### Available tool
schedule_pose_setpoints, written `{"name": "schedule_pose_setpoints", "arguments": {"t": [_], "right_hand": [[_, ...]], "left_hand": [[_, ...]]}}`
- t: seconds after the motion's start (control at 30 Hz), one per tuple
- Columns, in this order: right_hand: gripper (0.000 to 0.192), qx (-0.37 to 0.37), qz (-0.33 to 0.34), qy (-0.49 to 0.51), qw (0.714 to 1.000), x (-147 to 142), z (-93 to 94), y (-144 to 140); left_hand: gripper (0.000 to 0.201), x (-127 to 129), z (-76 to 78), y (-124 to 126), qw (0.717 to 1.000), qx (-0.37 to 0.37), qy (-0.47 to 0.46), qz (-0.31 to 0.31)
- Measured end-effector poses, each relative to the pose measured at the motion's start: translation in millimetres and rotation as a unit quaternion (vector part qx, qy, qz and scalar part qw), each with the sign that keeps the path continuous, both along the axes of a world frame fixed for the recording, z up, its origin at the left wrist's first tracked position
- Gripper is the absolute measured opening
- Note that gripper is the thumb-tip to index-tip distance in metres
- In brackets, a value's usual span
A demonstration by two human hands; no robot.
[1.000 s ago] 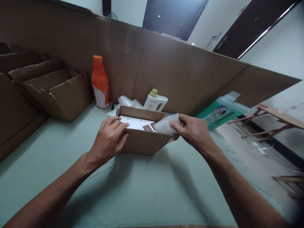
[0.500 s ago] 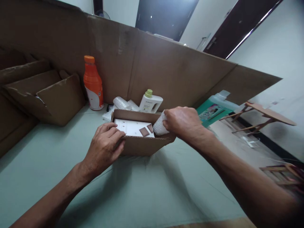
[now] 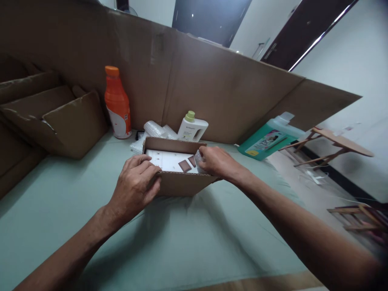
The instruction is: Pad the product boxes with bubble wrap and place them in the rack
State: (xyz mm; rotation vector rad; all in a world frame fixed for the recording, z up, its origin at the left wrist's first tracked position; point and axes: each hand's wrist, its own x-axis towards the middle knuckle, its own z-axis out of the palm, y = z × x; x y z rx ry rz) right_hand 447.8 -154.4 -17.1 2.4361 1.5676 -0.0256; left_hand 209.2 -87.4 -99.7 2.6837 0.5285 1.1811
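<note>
A small open cardboard box (image 3: 182, 184) sits on the pale green surface (image 3: 188, 238). A white card with brown patches (image 3: 172, 161) lies inside it. My left hand (image 3: 135, 188) grips the box's near left corner, fingers over the rim. My right hand (image 3: 216, 161) is down inside the right end of the box, pressing a wad of clear bubble wrap (image 3: 198, 159), mostly hidden under the fingers.
Behind the box stand a white bottle with a green cap (image 3: 192, 127), more bubble wrap (image 3: 154, 130) and an orange bottle (image 3: 117, 104). A green jug (image 3: 269, 137) lies at the right. Cardboard trays (image 3: 60, 117) sit left; a tall cardboard wall (image 3: 212, 89) runs behind. Wooden stands (image 3: 336, 141) are off right.
My right hand has carried the bubble wrap from above the box's right edge down into the box. The left hand has stayed on the box corner.
</note>
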Motion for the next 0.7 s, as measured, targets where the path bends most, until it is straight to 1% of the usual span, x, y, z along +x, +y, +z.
{"name": "schedule_pose_setpoints", "arguments": {"t": [0.1,0.2,0.27,0.3,0.37,0.43,0.47,0.5,0.53,0.57,0.63,0.7], "right_hand": [[0.017,-0.01,-0.004,0.022,1.0,-4.2,-2.7,2.5],[0.019,-0.009,-0.001,0.051,0.999,-7.4,-3.7,9.0],[0.019,0.009,-0.001,0.07,0.998,-7.5,1.6,8.0],[0.02,0.027,-0.002,0.076,0.997,-7.0,6.8,4.0],[0.023,0.088,-0.003,0.076,0.993,-4.6,19.9,-13.2],[0.022,0.184,-0.001,0.079,0.98,0.0,29.8,-42.1],[0.021,0.235,-0.001,0.091,0.968,3.3,30.5,-59.1],[0.021,0.282,-0.002,0.111,0.953,7.3,27.3,-76.4],[0.022,0.322,-0.006,0.14,0.936,12.0,19.6,-92.3],[0.024,0.351,-0.015,0.175,0.92,17.0,7.7,-105.7],[0.028,0.369,-0.03,0.256,0.893,26.3,-25.9,-120.7],[0.046,0.353,-0.024,0.338,0.872,31.0,-64.2,-117.8]], "left_hand": [[0.012,0.2,0.3,1.6,1.0,0.007,-0.002,0.003],[0.01,0.3,0.3,3.0,1.0,0.022,0.009,-0.004],[0.012,0.3,0.5,1.8,1.0,0.028,0.003,-0.003],[0.016,-0.1,0.5,0.3,1.0,0.027,-0.007,0.001],[0.032,-2.9,-0.5,-4.1,0.999,0.014,-0.043,0.015],[0.051,-9.6,-5.3,-8.2,0.995,-0.011,-0.091,0.036],[0.058,-14.2,-9.9,-9.3,0.992,-0.027,-0.113,0.045],[0.064,-19.4,-16.2,-9.2,0.989,-0.047,-0.131,0.056],[0.068,-24.5,-24.0,-8.0,0.985,-0.075,-0.14,0.066],[0.071,-28.9,-33.1,-5.5,0.981,-0.115,-0.137,0.075],[0.077,-33.7,-52.6,2.1,0.966,-0.22,-0.11,0.081],[0.083,-30.5,-69.6,11.1,0.938,-0.332,-0.078,0.071]]}}
